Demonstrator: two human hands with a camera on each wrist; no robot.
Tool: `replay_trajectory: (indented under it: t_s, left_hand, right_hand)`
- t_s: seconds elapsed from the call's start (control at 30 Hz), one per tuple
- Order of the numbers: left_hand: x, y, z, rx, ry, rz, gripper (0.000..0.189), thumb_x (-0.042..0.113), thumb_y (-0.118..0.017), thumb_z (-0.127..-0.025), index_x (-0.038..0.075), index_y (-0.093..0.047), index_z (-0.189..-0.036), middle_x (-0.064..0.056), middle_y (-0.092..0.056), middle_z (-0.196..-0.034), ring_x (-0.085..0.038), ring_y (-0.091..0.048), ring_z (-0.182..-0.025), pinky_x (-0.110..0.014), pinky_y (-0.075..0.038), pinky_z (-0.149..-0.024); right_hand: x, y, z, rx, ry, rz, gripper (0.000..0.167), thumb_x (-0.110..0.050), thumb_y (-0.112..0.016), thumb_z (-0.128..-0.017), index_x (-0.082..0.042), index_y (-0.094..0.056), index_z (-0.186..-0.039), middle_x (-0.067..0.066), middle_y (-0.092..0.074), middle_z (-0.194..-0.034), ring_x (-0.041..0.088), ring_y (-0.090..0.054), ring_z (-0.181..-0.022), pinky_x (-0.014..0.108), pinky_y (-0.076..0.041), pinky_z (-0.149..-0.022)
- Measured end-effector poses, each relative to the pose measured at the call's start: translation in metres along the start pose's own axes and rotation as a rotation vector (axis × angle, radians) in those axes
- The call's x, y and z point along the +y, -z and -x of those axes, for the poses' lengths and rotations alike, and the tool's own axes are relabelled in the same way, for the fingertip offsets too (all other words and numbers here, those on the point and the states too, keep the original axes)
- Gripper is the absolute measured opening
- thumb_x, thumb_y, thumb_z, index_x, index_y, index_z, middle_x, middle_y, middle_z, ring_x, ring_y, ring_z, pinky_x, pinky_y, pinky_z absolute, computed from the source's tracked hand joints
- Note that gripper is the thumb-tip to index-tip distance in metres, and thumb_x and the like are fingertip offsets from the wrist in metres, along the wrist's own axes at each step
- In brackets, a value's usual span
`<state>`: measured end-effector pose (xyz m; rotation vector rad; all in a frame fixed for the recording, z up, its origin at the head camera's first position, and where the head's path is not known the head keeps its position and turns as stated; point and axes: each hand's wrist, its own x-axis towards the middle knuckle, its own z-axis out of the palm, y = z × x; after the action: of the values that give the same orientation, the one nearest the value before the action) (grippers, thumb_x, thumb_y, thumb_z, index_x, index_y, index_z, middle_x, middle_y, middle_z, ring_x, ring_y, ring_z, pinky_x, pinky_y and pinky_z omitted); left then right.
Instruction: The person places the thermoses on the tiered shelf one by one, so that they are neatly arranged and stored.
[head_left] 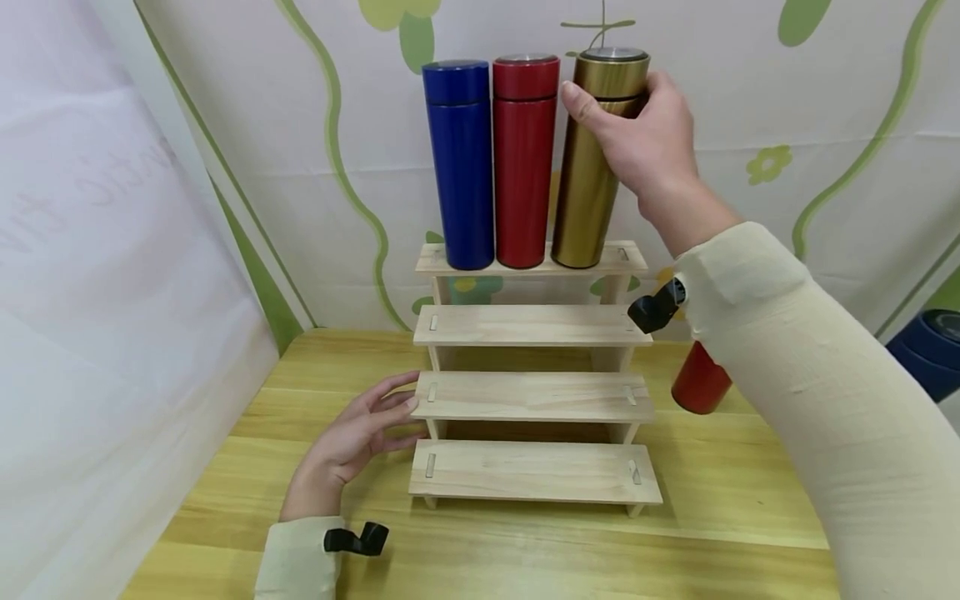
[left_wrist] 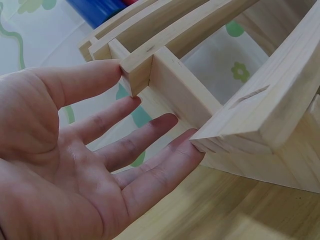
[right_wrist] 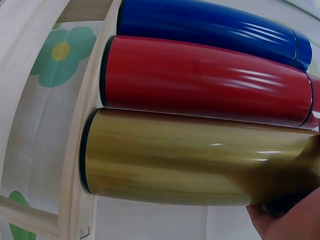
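Note:
My right hand (head_left: 651, 137) grips a gold thermos bottle (head_left: 588, 183) around its upper part, near the lid. The bottle's base is on the top step of a pale wooden stepped rack (head_left: 532, 325), toward the right end, and it leans slightly right. Beside it on that step stand a red thermos (head_left: 522, 167) and, to the left, a blue thermos (head_left: 459, 167). At the rack's left side, my left hand (head_left: 360, 433) touches the ends of the steps. Its fingers (left_wrist: 155, 185) are spread and mostly straight, with the thumb against one step's edge in the left wrist view.
Another red bottle (head_left: 701, 383) stands on the wooden table (head_left: 525, 550) right of the rack, partly behind my right sleeve. A dark blue bottle (head_left: 930, 350) shows at the far right edge. A patterned white curtain (head_left: 360, 217) hangs close behind the rack.

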<state>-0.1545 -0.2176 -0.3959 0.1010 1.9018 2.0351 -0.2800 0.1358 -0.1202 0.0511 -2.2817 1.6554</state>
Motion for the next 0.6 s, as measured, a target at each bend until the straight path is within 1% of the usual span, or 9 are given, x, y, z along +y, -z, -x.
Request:
replay_trajectory:
  t_s: [0.2,0.4,0.5,0.6]
  left_hand:
    - [-0.0006,-0.0001,-0.0003,-0.002,-0.009,-0.003,0.067,0.019,-0.063,-0.109,0.01,-0.033,-0.168,-0.024,-0.045,-0.165,-0.029,-0.066,-0.134,-0.06,-0.052,-0.115]
    - [-0.0007,-0.0006,0.0003,-0.004,-0.007,-0.004,0.067,0.02,-0.064,-0.109,0.01,-0.033,-0.168,-0.023,-0.048,-0.164,-0.029,-0.066,-0.133,-0.059,-0.052,-0.115]
    - [-0.0004,-0.0006,0.0006,-0.005,-0.009,-0.003,0.066,0.019,-0.063,-0.109,0.01,-0.033,-0.168,-0.022,-0.049,-0.163,-0.03,-0.066,-0.133,-0.059,-0.053,-0.114]
    - [-0.0002,-0.0004,0.0006,-0.006,-0.012,-0.004,0.066,0.019,-0.063,-0.109,0.01,-0.033,-0.168,-0.022,-0.049,-0.163,-0.031,-0.065,-0.134,-0.059,-0.053,-0.114]
  right_hand:
    - [0.0036,-0.0029,-0.0003,-0.01,0.017,0.048,0.081,-0.064,-0.077,-0.091,-0.024,-0.044,-0.153,-0.007,-0.054,-0.136,0.013,-0.052,-0.122,0.036,-0.047,-0.116]
    - [0.0093,-0.0029,-0.0009,-0.011,0.03,0.067,0.079,-0.066,-0.075,-0.092,-0.023,-0.045,-0.151,-0.006,-0.055,-0.134,0.012,-0.051,-0.12,0.035,-0.046,-0.112]
    - [0.0097,-0.003,-0.0007,-0.019,0.029,0.077,0.079,-0.069,-0.071,-0.093,-0.023,-0.044,-0.152,-0.006,-0.055,-0.134,0.011,-0.05,-0.12,0.035,-0.045,-0.112]
    - [0.009,-0.0037,-0.0003,-0.035,0.02,0.079,0.077,-0.067,-0.068,-0.096,-0.024,-0.042,-0.154,-0.006,-0.054,-0.136,0.011,-0.05,-0.121,0.036,-0.044,-0.113]
